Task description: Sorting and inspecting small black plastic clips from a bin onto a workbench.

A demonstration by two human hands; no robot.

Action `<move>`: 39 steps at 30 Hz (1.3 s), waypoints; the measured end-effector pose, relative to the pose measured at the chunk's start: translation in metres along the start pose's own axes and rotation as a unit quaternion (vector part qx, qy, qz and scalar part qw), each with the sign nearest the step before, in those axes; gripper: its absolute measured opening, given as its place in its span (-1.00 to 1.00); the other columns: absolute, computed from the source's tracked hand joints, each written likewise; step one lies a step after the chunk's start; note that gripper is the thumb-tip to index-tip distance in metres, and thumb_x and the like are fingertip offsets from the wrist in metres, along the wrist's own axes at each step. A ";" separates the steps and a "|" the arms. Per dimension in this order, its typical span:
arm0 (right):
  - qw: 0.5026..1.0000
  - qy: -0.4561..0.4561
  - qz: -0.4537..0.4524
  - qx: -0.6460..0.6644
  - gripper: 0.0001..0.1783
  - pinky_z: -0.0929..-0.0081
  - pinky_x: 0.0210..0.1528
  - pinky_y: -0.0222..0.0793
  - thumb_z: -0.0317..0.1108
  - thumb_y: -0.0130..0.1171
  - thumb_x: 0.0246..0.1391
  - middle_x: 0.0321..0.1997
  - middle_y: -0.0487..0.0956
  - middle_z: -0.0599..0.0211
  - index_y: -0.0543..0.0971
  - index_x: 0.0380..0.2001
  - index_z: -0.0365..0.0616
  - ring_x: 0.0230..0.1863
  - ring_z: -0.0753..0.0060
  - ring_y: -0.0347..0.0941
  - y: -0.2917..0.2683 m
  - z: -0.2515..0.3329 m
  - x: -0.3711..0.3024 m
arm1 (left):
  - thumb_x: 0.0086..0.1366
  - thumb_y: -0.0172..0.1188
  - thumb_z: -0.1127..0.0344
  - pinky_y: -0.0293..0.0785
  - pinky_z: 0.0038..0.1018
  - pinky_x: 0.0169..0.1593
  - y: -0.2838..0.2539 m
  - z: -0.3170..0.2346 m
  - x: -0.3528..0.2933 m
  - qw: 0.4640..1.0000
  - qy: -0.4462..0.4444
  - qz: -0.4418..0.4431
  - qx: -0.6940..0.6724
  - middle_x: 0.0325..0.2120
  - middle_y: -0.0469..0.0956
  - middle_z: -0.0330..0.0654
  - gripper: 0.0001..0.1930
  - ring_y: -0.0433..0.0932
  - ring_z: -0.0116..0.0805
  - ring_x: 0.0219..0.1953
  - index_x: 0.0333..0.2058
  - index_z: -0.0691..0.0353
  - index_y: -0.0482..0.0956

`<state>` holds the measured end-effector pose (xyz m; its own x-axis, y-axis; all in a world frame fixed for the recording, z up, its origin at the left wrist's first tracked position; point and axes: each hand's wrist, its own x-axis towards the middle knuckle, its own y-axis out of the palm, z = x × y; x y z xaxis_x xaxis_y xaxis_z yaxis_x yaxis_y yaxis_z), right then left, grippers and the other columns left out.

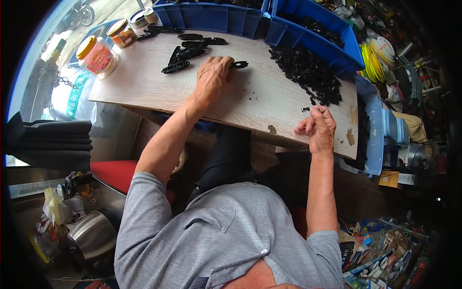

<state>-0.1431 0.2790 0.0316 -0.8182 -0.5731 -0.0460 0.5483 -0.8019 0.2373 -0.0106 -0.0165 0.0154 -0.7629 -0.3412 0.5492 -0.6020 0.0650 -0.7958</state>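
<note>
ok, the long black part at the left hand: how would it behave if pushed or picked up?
Probably stiff: the black part shows a crisp, straight outline beyond the left hand. Likely light, given its slim shape and apparent openings. Being elongated, it would more likely slide or pivot on the table than roll.

Left hand (213, 77) arches palm-down; right hand (321, 132) has fingers (323, 113) curled.
</note>
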 end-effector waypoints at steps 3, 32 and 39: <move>0.999 0.004 -0.014 0.050 -0.86 0.19 -0.52 0.63 -0.25 0.21 0.19 -0.77 0.36 0.42 0.55 -0.28 -0.07 -0.64 0.39 0.49 0.007 0.000 0.000 | 0.29 0.25 0.42 0.42 -0.55 -0.47 0.005 -0.040 -0.015 0.923 -0.116 -0.020 -0.366 -0.49 0.60 -0.19 -0.83 0.56 -0.51 -0.48 -0.16 0.31 0.57; 0.993 0.092 0.029 -0.073 -0.75 0.67 -0.54 0.34 -0.14 0.26 0.14 -0.63 0.37 0.59 0.52 -0.44 -0.05 -0.69 0.70 0.23 0.021 0.011 -0.006 | 0.31 0.23 0.33 0.50 -0.62 -0.44 0.009 -0.146 -0.025 0.608 -0.319 0.134 -0.714 -0.52 0.57 -0.26 -0.83 0.53 -0.57 -0.52 -0.30 0.35 0.63; 0.996 0.058 -0.001 -0.065 -0.68 0.52 -0.70 0.33 -0.23 0.19 0.11 -0.66 0.29 0.54 0.35 -0.65 0.02 -0.71 0.61 0.28 0.035 0.007 -0.016 | 0.30 0.21 0.40 0.56 -0.59 -0.44 0.003 -0.144 -0.026 0.588 -0.305 0.163 -0.731 -0.53 0.56 -0.24 -0.88 0.55 -0.54 -0.55 -0.33 0.35 0.62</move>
<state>-0.1119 0.2619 0.0475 -0.7982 -0.5809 -0.1595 0.5703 -0.8140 0.1104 -0.0268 0.1271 0.0356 -0.9359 -0.3305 -0.1215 -0.3468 0.8049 0.4816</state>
